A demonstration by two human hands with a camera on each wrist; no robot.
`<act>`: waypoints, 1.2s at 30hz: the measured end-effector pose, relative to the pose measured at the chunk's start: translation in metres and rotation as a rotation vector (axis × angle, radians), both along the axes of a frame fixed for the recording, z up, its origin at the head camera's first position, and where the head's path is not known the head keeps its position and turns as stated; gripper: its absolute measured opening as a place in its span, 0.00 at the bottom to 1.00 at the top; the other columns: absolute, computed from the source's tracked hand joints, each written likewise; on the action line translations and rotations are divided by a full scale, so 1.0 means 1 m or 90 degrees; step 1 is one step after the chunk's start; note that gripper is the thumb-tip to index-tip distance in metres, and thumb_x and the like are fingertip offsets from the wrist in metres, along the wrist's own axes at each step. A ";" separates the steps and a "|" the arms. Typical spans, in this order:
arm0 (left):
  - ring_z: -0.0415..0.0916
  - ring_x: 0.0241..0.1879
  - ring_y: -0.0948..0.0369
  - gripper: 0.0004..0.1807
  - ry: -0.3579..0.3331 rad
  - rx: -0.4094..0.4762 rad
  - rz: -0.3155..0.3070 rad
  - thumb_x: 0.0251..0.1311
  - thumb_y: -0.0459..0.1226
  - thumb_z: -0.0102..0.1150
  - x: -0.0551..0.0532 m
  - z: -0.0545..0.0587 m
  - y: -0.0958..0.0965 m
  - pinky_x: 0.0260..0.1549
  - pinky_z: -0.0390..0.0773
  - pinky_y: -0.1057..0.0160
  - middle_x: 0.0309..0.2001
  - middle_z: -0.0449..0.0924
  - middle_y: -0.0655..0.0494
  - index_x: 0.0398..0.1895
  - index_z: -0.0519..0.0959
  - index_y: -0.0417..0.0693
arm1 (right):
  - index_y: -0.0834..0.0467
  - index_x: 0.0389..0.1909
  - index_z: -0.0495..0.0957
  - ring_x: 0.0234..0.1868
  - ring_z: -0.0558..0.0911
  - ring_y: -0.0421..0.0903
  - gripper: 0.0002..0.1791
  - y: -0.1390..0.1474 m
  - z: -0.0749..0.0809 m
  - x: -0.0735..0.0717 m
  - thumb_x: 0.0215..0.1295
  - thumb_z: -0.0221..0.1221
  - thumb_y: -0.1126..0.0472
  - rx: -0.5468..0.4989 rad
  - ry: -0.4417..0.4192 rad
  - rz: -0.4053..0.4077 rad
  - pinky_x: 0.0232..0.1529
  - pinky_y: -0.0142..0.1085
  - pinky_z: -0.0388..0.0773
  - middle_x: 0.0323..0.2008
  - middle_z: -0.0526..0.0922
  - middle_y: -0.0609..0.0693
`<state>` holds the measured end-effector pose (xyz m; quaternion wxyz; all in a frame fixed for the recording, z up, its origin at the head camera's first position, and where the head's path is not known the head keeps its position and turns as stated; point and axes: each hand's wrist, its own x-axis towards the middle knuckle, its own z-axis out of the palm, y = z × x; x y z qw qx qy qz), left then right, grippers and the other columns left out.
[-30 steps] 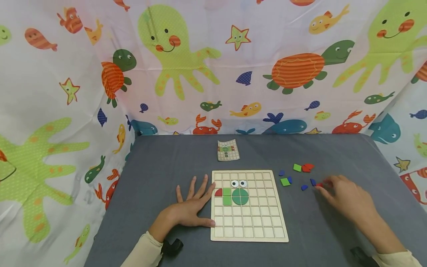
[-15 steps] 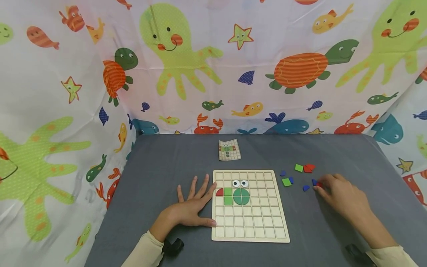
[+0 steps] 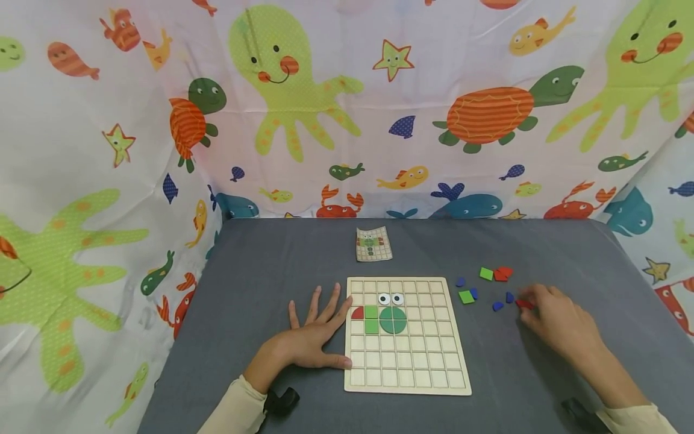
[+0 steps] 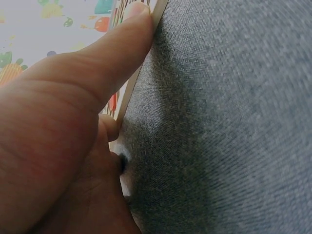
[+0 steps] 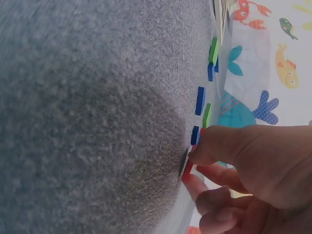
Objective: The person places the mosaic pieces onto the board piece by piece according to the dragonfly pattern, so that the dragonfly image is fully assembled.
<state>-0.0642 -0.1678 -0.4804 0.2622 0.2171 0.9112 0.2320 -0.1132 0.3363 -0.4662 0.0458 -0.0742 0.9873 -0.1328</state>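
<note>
My left hand (image 3: pixel 311 346) lies with fingers spread along the left side of a pale wooden grid board (image 3: pixel 403 367). Its thumb tip and index fingertip touch the board's edge. On the board sit two round eye tiles (image 3: pixel 390 299), a dark green circle (image 3: pixel 393 320) of quarter pieces, light green square tiles (image 3: pixel 371 327) and a red quarter tile (image 3: pixel 358 313). To the right of the board, my right hand (image 3: pixel 564 319) pinches a small red tile (image 5: pixel 188 168) between thumb and fingers, tilted close over the cloth. The fingers hide part of that tile.
Between board and right hand lie several blue tiles (image 3: pixel 497 306), green square tiles (image 3: pixel 466 296) and red tiles (image 3: pixel 503 274). A pattern card (image 3: pixel 373 244) lies behind the board on the grey cloth (image 3: pixel 282 253). A printed curtain (image 3: pixel 368 108) closes off the back and sides.
My right hand has shifted slightly right with the red tile, away from the neighbouring blue tile, which now shows fully. The left hand stays at the board's edge.
</note>
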 end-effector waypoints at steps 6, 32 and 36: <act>0.07 0.80 0.41 0.64 -0.001 -0.001 -0.002 0.61 0.70 0.65 0.000 0.000 0.001 0.61 0.12 0.19 0.85 0.14 0.57 0.88 0.34 0.67 | 0.69 0.51 0.82 0.36 0.83 0.58 0.21 -0.009 0.007 0.003 0.60 0.73 0.62 -0.008 0.036 0.023 0.30 0.57 0.82 0.42 0.81 0.65; 0.06 0.80 0.42 0.65 0.005 -0.004 -0.004 0.60 0.71 0.65 0.000 -0.003 -0.001 0.61 0.12 0.19 0.85 0.14 0.57 0.88 0.33 0.68 | 0.53 0.48 0.83 0.19 0.61 0.30 0.15 -0.157 0.012 0.011 0.62 0.74 0.63 -0.120 0.169 0.346 0.15 0.27 0.59 0.46 0.79 0.46; 0.06 0.80 0.43 0.65 0.005 -0.006 -0.006 0.60 0.71 0.64 -0.001 -0.004 -0.001 0.61 0.12 0.19 0.85 0.13 0.58 0.88 0.32 0.68 | 0.53 0.47 0.83 0.20 0.63 0.29 0.15 -0.176 0.010 0.010 0.61 0.75 0.63 -0.133 0.187 0.388 0.17 0.25 0.62 0.45 0.80 0.45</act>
